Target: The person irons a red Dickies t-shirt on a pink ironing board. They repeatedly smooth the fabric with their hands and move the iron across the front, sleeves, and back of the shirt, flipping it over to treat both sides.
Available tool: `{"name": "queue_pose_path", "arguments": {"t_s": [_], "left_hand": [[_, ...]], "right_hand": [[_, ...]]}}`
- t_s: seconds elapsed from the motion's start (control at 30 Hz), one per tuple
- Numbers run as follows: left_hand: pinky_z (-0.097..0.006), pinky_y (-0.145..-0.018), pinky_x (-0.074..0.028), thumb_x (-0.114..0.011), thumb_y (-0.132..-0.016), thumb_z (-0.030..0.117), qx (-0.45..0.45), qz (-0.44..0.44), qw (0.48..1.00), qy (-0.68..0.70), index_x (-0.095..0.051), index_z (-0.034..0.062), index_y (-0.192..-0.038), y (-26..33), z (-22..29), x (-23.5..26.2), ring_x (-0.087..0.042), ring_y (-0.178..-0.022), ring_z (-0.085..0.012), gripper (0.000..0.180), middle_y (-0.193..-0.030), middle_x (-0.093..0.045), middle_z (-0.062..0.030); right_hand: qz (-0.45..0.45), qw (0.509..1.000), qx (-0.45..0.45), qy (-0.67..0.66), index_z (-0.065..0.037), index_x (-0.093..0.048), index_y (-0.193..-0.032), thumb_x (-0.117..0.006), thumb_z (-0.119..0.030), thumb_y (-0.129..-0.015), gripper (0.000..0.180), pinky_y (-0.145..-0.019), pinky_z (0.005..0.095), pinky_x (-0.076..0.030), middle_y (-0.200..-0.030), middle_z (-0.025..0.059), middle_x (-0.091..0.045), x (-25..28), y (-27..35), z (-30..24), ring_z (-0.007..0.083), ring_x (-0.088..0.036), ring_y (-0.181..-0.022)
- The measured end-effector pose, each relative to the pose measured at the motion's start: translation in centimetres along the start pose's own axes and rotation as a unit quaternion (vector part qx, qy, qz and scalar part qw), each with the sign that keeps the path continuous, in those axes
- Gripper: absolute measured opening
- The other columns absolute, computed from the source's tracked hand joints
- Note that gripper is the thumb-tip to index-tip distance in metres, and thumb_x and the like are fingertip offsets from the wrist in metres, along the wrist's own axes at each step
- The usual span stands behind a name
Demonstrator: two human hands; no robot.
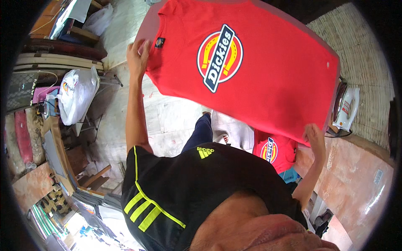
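A red T-shirt (268,62) lies spread over a padded pressing board (144,27), its front facing up. On its chest is a round yellow and red emblem (220,58) crossed by a dark slanted band with white lettering. My left hand (138,56) is at the neck end, fingers curled on the shirt's edge beside the dark collar label (159,42). Down at the near right corner, my right hand (314,136) is closed on the shirt's hem. The fingertips of both hands are partly hidden.
A white iron (346,108) stands at the board's right end. Below the board hangs another red shirt (274,152) with a similar emblem. To the left, a white plastic bag (78,94) sits on a small stand, near stacked boards (58,60) and fabric rolls (24,136).
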State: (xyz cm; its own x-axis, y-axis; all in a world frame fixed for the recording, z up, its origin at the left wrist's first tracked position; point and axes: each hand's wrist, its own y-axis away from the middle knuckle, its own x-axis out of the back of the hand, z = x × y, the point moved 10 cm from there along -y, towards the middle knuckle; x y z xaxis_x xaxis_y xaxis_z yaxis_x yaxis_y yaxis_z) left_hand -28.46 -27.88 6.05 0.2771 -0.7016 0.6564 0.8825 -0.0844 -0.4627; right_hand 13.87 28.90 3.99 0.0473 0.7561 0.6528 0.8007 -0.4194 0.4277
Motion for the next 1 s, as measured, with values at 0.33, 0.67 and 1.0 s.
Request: {"name": "queue_pose_path", "arguments": {"t_s": [0.33, 0.67, 1.0], "left_hand": [[-0.048, -0.086, -0.050, -0.061, -0.091, 0.059, -0.008, -0.126, 0.976, -0.179, -0.072, 0.0031, -0.106, -16.3, 2.7, -13.7, -0.065, -0.100, -0.0406, 0.059, -0.100, -0.070, -0.0226], [-0.047, -0.068, -0.049, -0.066, -0.095, 0.036, -0.064, -0.087, 0.994, -0.014, -0.067, 0.0054, -0.091, -17.3, 0.4, -13.4, -0.067, -0.078, -0.0386, 0.031, -0.078, -0.067, -0.0193], [-0.042, -0.065, -0.053, -0.070, -0.092, 0.039, -0.102, -0.003, 0.993, -0.059, -0.069, 0.0086, -0.087, -16.9, 1.5, -12.2, -0.069, -0.073, -0.0317, 0.030, -0.077, -0.070, -0.0099]], "right_hand": [[0.278, 0.881, 0.376, 0.077, -0.005, -0.070, -0.114, -0.067, -0.024, -0.094, 0.028, -0.094, 0.0390, -0.050, -0.115, 0.0132, -0.069, -1.2, -26.2, -26.3, 0.0298, -0.065, -0.109], [0.187, 0.873, 0.434, 0.118, -0.016, -0.075, -0.111, -0.069, -0.028, -0.091, 0.024, -0.082, 0.0387, -0.051, -0.096, 0.0060, -0.069, -6.8, -35.3, -33.4, 0.0263, -0.063, -0.092], [0.172, 0.920, 0.352, -0.010, -0.010, -0.077, -0.101, -0.077, -0.027, -0.085, 0.023, -0.073, 0.0301, -0.050, -0.087, 0.0044, -0.068, -5.8, -36.5, -32.7, 0.0171, -0.062, -0.078]]}}
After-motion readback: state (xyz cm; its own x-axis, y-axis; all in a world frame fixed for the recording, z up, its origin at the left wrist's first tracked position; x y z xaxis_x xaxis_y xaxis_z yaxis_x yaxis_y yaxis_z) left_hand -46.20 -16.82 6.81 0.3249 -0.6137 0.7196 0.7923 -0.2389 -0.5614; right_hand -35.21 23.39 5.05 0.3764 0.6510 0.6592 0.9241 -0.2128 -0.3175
